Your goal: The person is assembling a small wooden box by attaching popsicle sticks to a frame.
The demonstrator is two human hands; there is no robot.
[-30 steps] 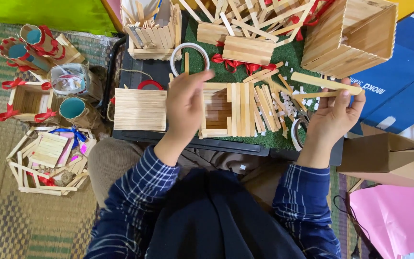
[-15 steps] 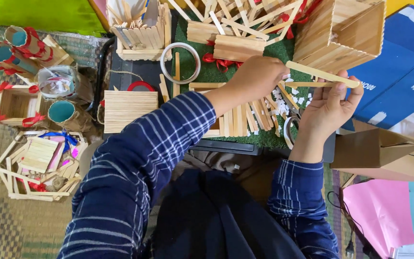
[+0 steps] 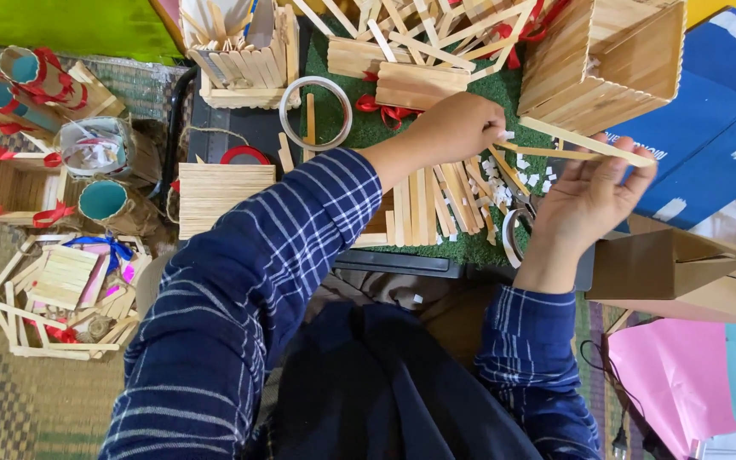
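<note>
My left hand (image 3: 453,132) reaches across to the right, fingers pinched over small white bits (image 3: 504,175) on the green mat (image 3: 470,243); what it pinches is too small to tell. My right hand (image 3: 585,200) holds two thin wooden craft sticks (image 3: 585,145) that jut up and to the right. Between the hands lies a pile of loose wooden sticks (image 3: 449,192) and a half-built stick box (image 3: 385,226). Both sleeves are dark blue plaid.
A flat stick panel (image 3: 223,196) lies left of the mat. Tape rings (image 3: 317,111) and a stick holder (image 3: 244,55) sit behind it. A large stick box (image 3: 611,60) stands at top right. Ribbon-trimmed stick crafts (image 3: 53,290) fill the left; a brown bag (image 3: 683,273) sits right.
My left hand left the half-built box and swung right across the mat toward the sticks in my right hand. The right hand stayed almost in place.
</note>
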